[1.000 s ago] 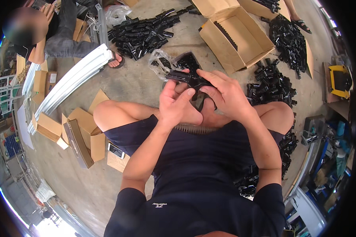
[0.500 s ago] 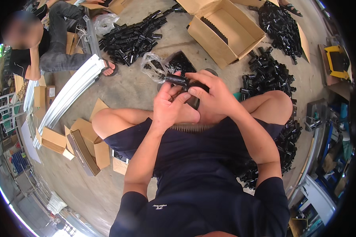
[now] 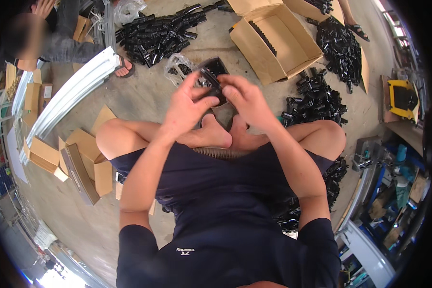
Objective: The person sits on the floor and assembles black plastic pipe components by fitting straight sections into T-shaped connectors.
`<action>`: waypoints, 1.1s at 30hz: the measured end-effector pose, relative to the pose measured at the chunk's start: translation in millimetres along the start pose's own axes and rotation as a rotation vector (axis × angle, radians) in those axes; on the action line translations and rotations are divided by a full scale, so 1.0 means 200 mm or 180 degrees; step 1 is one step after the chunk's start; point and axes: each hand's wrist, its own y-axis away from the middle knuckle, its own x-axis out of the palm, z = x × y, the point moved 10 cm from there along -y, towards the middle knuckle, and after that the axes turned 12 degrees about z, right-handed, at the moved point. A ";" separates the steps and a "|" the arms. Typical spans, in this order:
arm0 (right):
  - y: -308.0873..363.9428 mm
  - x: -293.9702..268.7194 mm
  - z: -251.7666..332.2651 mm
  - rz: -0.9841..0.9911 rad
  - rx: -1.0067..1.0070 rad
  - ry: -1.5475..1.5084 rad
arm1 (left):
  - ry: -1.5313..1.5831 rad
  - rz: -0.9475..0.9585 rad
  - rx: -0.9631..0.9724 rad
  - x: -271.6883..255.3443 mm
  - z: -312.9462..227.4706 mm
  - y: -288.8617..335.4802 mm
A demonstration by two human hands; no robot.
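Above my crossed bare feet, both hands hold a glossy black tubular part (image 3: 210, 78), tilted with its upper end toward the far left. My left hand (image 3: 185, 106) has thumb and fingers closed around its left side. On the other side my right hand (image 3: 245, 98) pinches it between thumb and fingers; its exact grip is partly hidden. Just beyond the hands stands a small open dark box (image 3: 220, 65) with small black pieces inside. Beside that box lies a clear plastic bag (image 3: 175, 65) with small dark pieces in it.
Heaps of black tubular parts lie at far left (image 3: 158, 33), right (image 3: 317, 101) and far right (image 3: 341, 50). A large open cardboard box (image 3: 293, 48) stands ahead. White metal rails (image 3: 72, 89) and smaller cartons (image 3: 81, 165) lie left, near a seated person (image 3: 74, 50).
Both hands have moved slightly away from my body and left, with the black part turned from nearly level to steeply tilted. The whole view has shifted a little.
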 end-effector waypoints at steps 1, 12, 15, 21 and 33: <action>-0.05 -0.04 -0.05 -0.0043 0.0123 -0.0238 | -0.0061 -0.0203 0.0194 -0.07 0.00 -0.01; -0.49 0.21 -0.96 0.0585 0.0726 0.2735 | -0.1903 -0.1508 -0.0031 -0.53 -0.04 -0.15; -0.55 0.36 -1.10 0.0821 0.0744 0.3295 | -0.1729 -0.1578 0.0130 -0.55 -0.07 -0.19; -0.67 0.54 -1.17 0.0867 0.0431 0.3508 | -0.1766 -0.1782 0.0343 -0.66 -0.07 -0.19; -0.57 0.28 -0.84 -0.0101 0.0415 0.1723 | -0.2738 -0.1612 0.0980 -0.56 -0.13 -0.28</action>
